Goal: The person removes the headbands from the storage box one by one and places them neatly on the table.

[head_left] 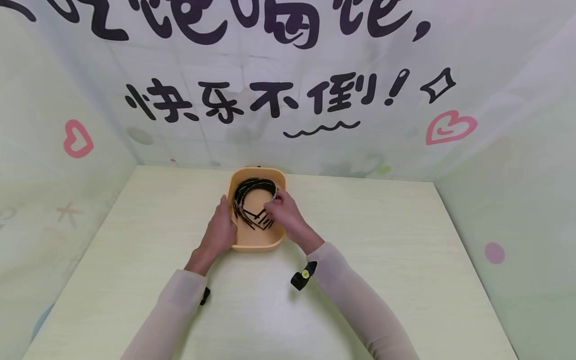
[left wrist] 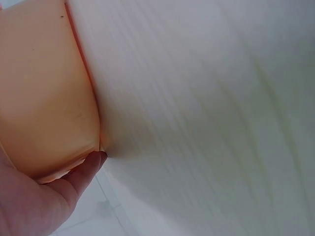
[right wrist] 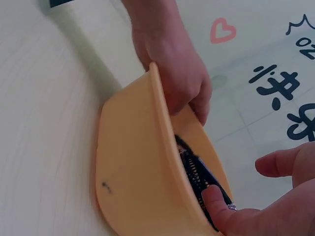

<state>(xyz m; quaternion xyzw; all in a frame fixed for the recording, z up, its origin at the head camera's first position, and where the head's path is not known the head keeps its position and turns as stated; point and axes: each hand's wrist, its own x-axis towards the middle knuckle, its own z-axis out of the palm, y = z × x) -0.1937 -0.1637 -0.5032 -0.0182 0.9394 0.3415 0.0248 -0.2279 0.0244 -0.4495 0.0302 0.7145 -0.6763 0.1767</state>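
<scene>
In the head view, a light-orange plastic bin [head_left: 254, 248] rests near the back of the table. Several black headbands [head_left: 245, 192] lie overlapped inside it, their thin ends toward the front. My left hand [head_left: 220, 227] grips the bin's left wall; its fingers bend at the edge in the left wrist view. My right hand [head_left: 285, 212] reaches over the right rim to the headbands. In the right wrist view one fingertip [right wrist: 212, 194] touches the black bands, and another finger stands apart from it. A sparkly silver trim [right wrist: 232, 206] shows beside that fingertip.
The pale wood-grain table [head_left: 360, 240] extends around the bin. Behind it stands a white printed backdrop [head_left: 382, 150], with side panels at left and right. A black wrist camera [head_left: 302, 276] hangs by the right sleeve.
</scene>
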